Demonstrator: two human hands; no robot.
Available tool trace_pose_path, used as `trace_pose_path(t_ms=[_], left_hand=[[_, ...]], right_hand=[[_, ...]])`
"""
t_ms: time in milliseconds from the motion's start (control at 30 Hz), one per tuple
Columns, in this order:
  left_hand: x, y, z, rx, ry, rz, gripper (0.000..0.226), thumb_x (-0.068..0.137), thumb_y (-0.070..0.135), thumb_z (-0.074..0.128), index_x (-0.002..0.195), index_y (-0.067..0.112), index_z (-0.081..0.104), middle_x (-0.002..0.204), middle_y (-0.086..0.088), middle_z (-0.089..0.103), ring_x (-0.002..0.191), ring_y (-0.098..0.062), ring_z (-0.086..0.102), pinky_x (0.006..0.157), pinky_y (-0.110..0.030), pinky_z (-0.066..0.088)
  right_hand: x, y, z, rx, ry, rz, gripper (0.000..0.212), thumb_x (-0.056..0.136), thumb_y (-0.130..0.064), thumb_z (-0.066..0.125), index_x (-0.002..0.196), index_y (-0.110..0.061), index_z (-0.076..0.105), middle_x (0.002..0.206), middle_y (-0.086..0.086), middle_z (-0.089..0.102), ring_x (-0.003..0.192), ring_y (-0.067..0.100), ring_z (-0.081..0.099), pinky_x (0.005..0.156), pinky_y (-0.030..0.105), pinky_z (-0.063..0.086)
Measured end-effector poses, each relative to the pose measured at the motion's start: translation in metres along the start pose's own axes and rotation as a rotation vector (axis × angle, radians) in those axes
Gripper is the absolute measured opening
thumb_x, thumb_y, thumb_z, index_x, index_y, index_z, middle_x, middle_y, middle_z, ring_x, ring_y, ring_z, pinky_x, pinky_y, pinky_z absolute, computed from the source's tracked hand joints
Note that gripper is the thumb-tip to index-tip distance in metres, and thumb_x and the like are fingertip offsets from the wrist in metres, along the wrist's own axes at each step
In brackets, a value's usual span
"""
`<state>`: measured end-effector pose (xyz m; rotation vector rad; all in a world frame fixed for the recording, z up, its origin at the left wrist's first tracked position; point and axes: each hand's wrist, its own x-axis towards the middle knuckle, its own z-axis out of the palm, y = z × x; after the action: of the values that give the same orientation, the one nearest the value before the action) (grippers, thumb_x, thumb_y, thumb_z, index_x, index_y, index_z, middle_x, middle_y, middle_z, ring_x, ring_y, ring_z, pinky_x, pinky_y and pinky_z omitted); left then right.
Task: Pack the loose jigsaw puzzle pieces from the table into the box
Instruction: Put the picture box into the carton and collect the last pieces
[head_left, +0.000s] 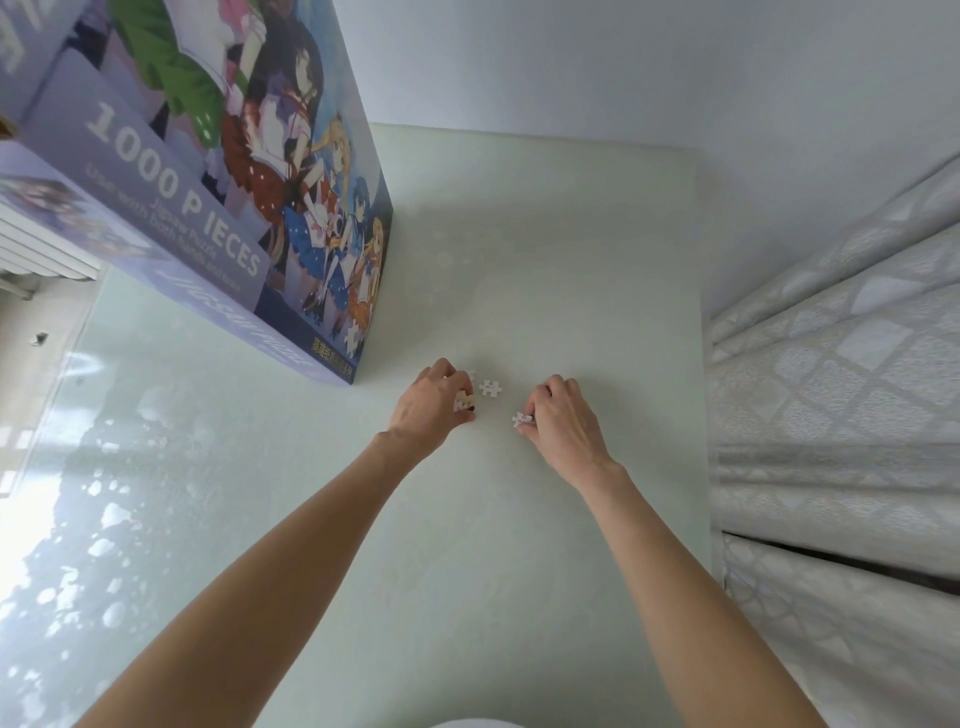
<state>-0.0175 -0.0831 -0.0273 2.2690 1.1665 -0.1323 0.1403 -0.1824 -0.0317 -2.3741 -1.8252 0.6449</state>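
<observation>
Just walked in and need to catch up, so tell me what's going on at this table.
A person is gathering loose jigsaw pieces off a pale table. The left hand grips a few pieces, and the right hand pinches one piece. Another white piece lies on the table between the hands. The 1000-piece puzzle box stands on the table to the left, beyond the hands.

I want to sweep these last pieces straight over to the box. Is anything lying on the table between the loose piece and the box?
Only the left hand, which grips a piece between the loose piece and the box. Otherwise the table there looks bare. The right hand pinches another piece on the far side.
</observation>
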Motion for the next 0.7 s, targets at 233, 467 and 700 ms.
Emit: trace_pose_path(t_ms=[233, 467, 700], left_hand=[[-0.004, -0.005, -0.002, -0.216, 0.111, -0.124, 0.025, 0.079, 0.024, 0.072, 0.095, 0.013, 0.057, 0.085, -0.004, 0.065, 0.076, -0.025, 0.059, 0.065, -0.031, 0.045], [0.032, -0.004, -0.020, -0.095, 0.002, -0.064, 0.032, 0.078, 0.021, 0.073, 0.107, 0.014, 0.061, 0.103, -0.007, 0.058, 0.090, -0.025, 0.058, 0.072, -0.025, 0.038], [0.036, -0.006, -0.019, 0.008, -0.048, -0.017, 0.029, 0.080, 0.024, 0.071, 0.105, 0.013, 0.060, 0.109, -0.006, 0.053, 0.091, -0.028, 0.058, 0.079, -0.035, 0.046]], right_hand=[[-0.009, -0.008, 0.004, 0.258, -0.017, 0.049, 0.020, 0.085, -0.015, 0.065, 0.098, -0.007, 0.052, 0.096, 0.008, 0.060, 0.087, 0.024, 0.057, 0.067, 0.026, 0.036], [-0.017, -0.005, 0.010, 0.338, -0.044, 0.100, 0.014, 0.085, -0.013, 0.063, 0.097, -0.007, 0.061, 0.095, 0.009, 0.060, 0.088, 0.024, 0.058, 0.073, 0.026, 0.036], [0.020, -0.022, 0.002, 0.379, 0.051, 0.014, 0.006, 0.080, -0.015, 0.071, 0.084, -0.012, 0.069, 0.111, 0.005, 0.052, 0.106, 0.023, 0.041, 0.084, 0.018, 0.029]])
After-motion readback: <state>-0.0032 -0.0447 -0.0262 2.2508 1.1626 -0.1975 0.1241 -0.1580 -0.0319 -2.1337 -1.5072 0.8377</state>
